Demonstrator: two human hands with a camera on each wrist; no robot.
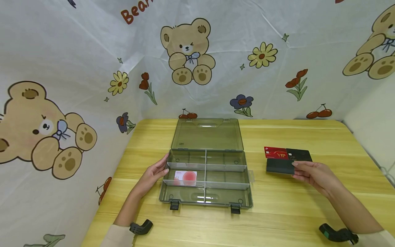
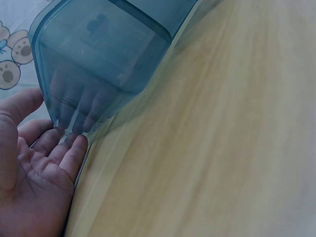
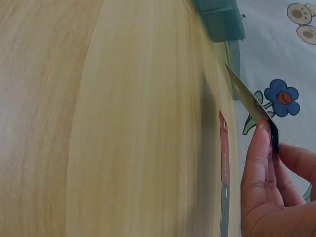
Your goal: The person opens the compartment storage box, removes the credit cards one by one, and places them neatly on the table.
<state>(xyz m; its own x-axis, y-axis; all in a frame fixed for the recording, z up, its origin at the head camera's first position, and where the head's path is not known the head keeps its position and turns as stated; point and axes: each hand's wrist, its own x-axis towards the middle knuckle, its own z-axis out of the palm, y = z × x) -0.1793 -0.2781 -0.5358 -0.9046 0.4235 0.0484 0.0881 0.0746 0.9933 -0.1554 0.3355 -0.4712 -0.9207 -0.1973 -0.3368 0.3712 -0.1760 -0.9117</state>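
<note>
A translucent grey-green compartment box (image 1: 228,204) lies with its lid (image 1: 206,135) swung back. My left hand (image 1: 155,171) holds the box's left wall, its thumb at the rim and fingers against the outside, as the left wrist view (image 2: 44,163) shows. A white card with a pink circle (image 1: 186,178) lies in the middle-left compartment. On the right, my right hand (image 1: 316,175) pinches a dark card (image 1: 279,166) between thumb and fingers. The right wrist view shows this card (image 3: 252,101) tilted and raised off the table.
Behind the held card lie a red VIP card (image 1: 275,153) and a black VIP card (image 1: 299,155) on the wooden table (image 1: 210,226). Two black latches (image 1: 174,205) hang from the box's front edge. A bear-printed cloth (image 1: 222,68) stands behind and to the left.
</note>
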